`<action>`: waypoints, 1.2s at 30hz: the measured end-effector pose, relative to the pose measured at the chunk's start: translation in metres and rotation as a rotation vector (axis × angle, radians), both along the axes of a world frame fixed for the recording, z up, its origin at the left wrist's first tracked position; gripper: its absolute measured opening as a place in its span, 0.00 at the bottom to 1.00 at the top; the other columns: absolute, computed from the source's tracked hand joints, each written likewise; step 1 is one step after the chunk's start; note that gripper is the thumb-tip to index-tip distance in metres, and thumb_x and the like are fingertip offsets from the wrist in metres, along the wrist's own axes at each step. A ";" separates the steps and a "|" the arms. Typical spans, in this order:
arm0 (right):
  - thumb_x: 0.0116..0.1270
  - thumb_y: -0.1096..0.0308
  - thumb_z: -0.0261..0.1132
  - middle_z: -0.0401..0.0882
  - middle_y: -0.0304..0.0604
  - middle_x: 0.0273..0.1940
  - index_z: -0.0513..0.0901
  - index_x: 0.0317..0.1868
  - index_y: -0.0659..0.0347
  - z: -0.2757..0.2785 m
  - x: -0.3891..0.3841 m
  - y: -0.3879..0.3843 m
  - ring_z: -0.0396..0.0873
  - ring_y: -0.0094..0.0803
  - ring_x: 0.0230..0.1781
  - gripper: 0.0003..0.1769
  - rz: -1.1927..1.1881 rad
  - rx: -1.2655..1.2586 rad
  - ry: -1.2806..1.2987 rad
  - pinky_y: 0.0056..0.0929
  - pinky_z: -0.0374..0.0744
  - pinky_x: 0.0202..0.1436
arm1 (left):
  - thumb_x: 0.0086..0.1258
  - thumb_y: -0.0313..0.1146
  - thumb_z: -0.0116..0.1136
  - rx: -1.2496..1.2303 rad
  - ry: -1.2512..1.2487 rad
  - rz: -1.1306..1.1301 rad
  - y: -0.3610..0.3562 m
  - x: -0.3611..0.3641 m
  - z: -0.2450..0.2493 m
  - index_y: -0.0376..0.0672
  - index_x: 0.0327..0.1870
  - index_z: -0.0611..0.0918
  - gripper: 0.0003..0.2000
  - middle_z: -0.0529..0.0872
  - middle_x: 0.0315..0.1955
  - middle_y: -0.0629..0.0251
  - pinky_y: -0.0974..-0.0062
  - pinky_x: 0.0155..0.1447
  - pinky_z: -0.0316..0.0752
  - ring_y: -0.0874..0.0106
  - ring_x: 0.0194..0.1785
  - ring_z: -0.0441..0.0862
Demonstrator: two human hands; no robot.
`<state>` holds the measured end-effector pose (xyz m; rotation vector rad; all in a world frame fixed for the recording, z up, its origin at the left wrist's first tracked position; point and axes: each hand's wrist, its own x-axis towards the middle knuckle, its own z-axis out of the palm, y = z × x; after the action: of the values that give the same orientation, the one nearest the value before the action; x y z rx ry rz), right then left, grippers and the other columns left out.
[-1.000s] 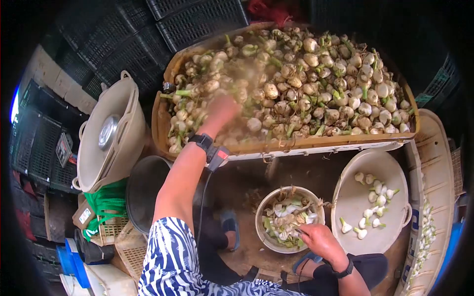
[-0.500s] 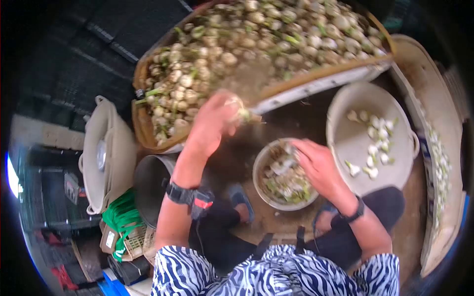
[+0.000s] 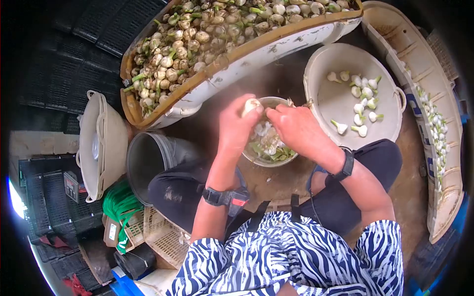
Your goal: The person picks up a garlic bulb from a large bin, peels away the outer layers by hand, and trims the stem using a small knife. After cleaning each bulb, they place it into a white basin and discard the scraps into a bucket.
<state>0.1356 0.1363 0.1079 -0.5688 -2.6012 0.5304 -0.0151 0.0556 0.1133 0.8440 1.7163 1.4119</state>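
My left hand is closed round a whitish garlic bulb, whose top shows between thumb and fingers. Beside it, my right hand has its fingers pinched together against the bulb's stem side; a bit of dry stem sticks out above the knuckles. Both hands are over a small round bowl of peeled skins and green scraps. Right of the bowl, a wide pale basin holds several clean white bulbs. Unpeeled bulbs fill a large yellow-rimmed container at the top.
A grey bucket lies near my left knee, with pale stacked tubs further left. Green netting and a beige crate are at the lower left. A long tray with white bulbs curves along the right side.
My left hand has moved from beside the large container to above the bowl, bringing the bulb to my right hand. My right hand has risen slightly leftward. The view has shifted.
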 end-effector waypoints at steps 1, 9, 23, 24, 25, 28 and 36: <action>0.60 0.71 0.58 0.77 0.48 0.28 0.76 0.38 0.61 -0.002 0.001 -0.001 0.79 0.48 0.28 0.07 0.003 -0.012 0.008 0.43 0.77 0.30 | 0.65 0.29 0.58 -0.023 0.042 0.006 0.000 0.001 -0.001 0.36 0.50 0.79 0.14 0.83 0.37 0.71 0.84 0.35 0.72 0.83 0.35 0.78; 0.62 0.64 0.59 0.78 0.56 0.28 0.77 0.31 0.64 -0.020 0.007 0.040 0.78 0.53 0.31 0.10 -0.163 -0.199 0.203 0.44 0.75 0.33 | 0.66 0.31 0.56 -0.192 -0.235 0.092 -0.015 0.008 -0.001 0.36 0.49 0.81 0.13 0.84 0.35 0.70 0.84 0.30 0.69 0.82 0.32 0.79; 0.51 0.67 0.62 0.67 0.51 0.17 0.75 0.23 0.66 -0.026 -0.005 0.010 0.66 0.35 0.17 0.10 0.022 -0.537 0.213 0.35 0.68 0.25 | 0.62 0.32 0.60 -0.001 -0.312 -0.039 -0.027 0.011 -0.013 0.37 0.48 0.79 0.15 0.81 0.35 0.71 0.85 0.30 0.67 0.83 0.33 0.74; 0.53 0.67 0.62 0.68 0.48 0.17 0.76 0.24 0.66 -0.031 -0.006 0.012 0.67 0.28 0.19 0.10 0.007 -0.705 0.262 0.33 0.69 0.26 | 0.62 0.32 0.60 -0.002 -0.314 -0.039 -0.029 0.012 -0.015 0.37 0.48 0.79 0.15 0.81 0.35 0.71 0.85 0.30 0.67 0.83 0.33 0.74; 0.55 0.67 0.62 0.69 0.44 0.18 0.77 0.26 0.66 -0.030 -0.008 0.012 0.68 0.22 0.21 0.09 -0.008 -0.872 0.312 0.31 0.69 0.27 | 0.62 0.29 0.57 0.082 -0.301 -0.065 -0.030 0.014 -0.016 0.38 0.49 0.79 0.14 0.81 0.38 0.69 0.84 0.32 0.70 0.81 0.34 0.77; 0.58 0.68 0.62 0.72 0.38 0.23 0.78 0.29 0.66 -0.021 -0.005 0.009 0.68 0.17 0.27 0.09 0.011 -1.128 0.314 0.27 0.70 0.30 | 0.61 0.24 0.54 0.185 -0.360 -0.072 -0.031 0.014 -0.017 0.38 0.52 0.77 0.16 0.82 0.43 0.66 0.83 0.34 0.74 0.80 0.38 0.79; 0.59 0.72 0.63 0.72 0.30 0.30 0.77 0.35 0.65 -0.034 -0.002 0.012 0.67 0.17 0.31 0.06 0.134 -0.884 0.301 0.21 0.69 0.36 | 0.57 0.23 0.55 -0.319 0.148 -0.173 -0.029 0.006 -0.007 0.36 0.55 0.76 0.21 0.81 0.45 0.65 0.82 0.41 0.75 0.80 0.43 0.78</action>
<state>0.1335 0.1479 0.0739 -0.5086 -2.0287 1.6887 -0.0088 0.0266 0.1067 0.9093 1.8662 0.9494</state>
